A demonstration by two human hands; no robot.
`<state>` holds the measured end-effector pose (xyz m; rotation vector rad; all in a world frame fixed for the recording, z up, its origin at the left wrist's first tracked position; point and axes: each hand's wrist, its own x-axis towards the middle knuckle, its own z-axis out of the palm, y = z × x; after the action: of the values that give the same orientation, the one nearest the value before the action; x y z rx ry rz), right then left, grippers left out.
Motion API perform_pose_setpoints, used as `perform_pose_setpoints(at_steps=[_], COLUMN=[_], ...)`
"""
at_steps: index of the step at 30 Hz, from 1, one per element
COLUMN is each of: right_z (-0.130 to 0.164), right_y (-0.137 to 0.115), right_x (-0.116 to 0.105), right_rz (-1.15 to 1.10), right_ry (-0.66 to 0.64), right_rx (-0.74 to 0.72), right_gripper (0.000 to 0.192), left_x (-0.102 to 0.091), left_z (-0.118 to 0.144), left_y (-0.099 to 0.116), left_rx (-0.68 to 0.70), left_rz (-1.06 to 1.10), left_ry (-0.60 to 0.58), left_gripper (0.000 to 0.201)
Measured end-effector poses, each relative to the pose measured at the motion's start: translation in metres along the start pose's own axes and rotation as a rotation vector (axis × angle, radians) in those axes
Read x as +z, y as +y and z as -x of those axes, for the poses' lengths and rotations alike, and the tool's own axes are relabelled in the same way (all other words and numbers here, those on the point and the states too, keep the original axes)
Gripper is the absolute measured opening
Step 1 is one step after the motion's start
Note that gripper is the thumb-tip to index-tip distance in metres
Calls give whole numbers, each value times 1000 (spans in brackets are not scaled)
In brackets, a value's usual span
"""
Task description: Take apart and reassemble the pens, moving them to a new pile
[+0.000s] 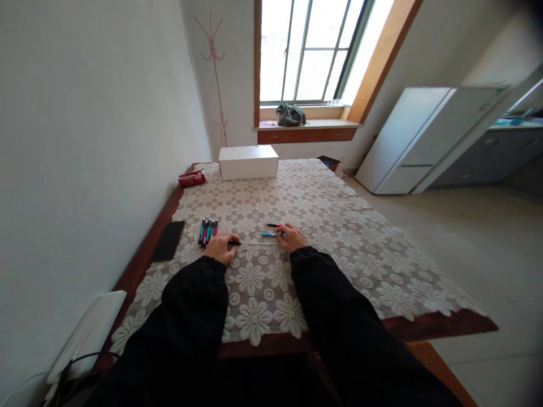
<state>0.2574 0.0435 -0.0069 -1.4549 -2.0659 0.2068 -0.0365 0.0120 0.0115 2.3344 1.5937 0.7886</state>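
Note:
My left hand (222, 248) is closed on a short black pen part (234, 243) that sticks out to the right of the fingers. My right hand (293, 238) is closed at the fingertips round one end of a thin white stick like a pen refill (263, 243), which points left toward the black part. Beside the right fingers lie a teal pen (268, 234) and, behind it, a black and red pen (274, 225), both partly covered by the hand. Just beyond the left hand, several teal and red pens (207, 230) lie side by side in a row.
A flat dark notebook-like thing (168, 241) lies at the left table edge. Farther back are a white box (248, 163) and a red packet (192, 178). A flowered lace cloth (326, 209) covers the table; a wall (127, 113) runs along the left.

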Motion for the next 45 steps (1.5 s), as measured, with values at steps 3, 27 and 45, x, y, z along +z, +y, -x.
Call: perform_pose_setpoints(at_steps=[3, 27, 45], right_z=[0, 2, 1], right_y=[3, -16, -1], right_x=[3, 1, 3], right_rz=[-14, -27, 18], right_ry=[-35, -182, -20], right_rx=[0, -231, 69], right_gripper=[14, 2, 15], left_x=[4, -1, 1], left_z=[-1, 3, -1], left_y=[-2, 14, 7], left_rx=[-34, 103, 83], left_rz=[30, 46, 11], left_ry=[23, 17, 117], left_gripper=[12, 10, 12])
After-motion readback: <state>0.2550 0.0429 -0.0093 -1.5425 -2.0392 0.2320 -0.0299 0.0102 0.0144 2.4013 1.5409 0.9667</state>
